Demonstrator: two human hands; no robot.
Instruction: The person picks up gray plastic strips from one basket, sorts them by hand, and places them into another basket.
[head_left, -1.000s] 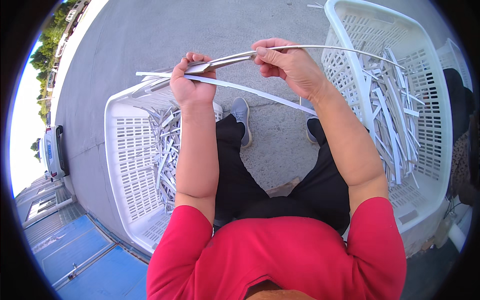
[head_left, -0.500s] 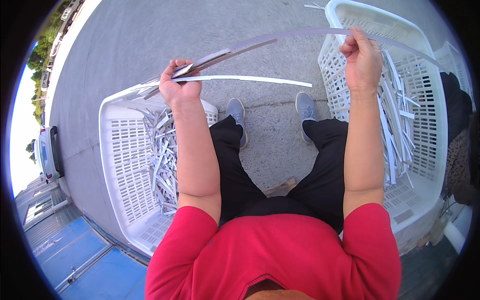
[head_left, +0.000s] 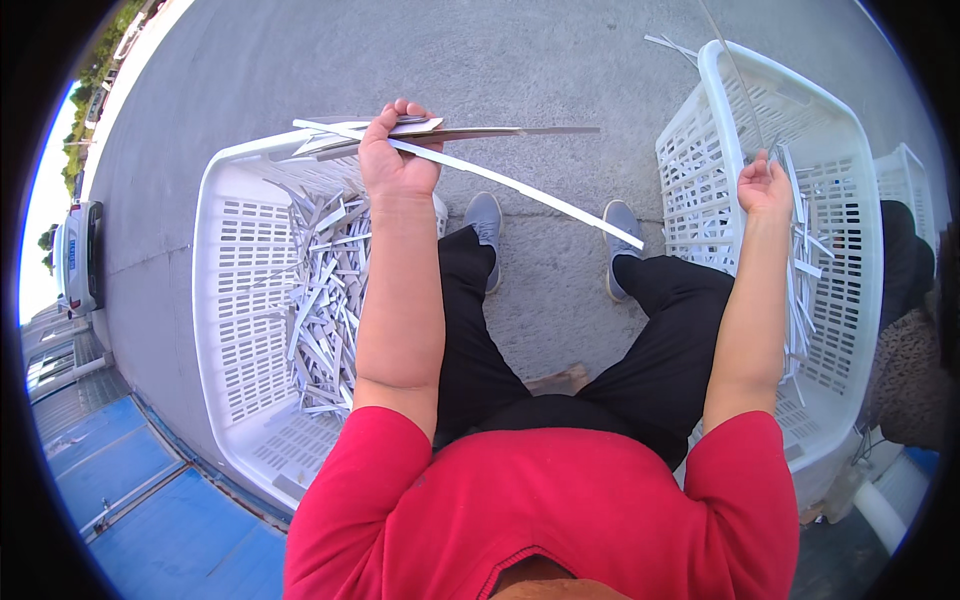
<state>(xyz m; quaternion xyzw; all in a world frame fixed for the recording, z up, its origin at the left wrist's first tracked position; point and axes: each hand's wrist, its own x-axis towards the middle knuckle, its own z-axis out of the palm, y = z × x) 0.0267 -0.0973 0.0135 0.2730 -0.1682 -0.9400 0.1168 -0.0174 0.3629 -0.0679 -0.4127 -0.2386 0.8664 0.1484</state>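
My left hand is closed round a small bundle of long flat strips, above the far end of the left basket. A white strip slants out of it toward my right shoe, and darker grey-brown strips point right. My right hand is over the right basket, fingers curled at the lower end of one long thin strip, seen nearly edge-on and rising past the top of the picture. Cut strips lie heaped in the left basket. Longer strips fill part of the right basket, partly hidden by my right arm.
My shoes stand on grey concrete between the baskets. A few loose strips jut out beyond the right basket's far corner. Another white basket and dark cloth lie farther right. A parked car is at the far left.
My right hand has moved down and right, and the long strip it holds has swung away from the left bundle to point upward. My left hand has shifted slightly right, its white strip now slanting downward.
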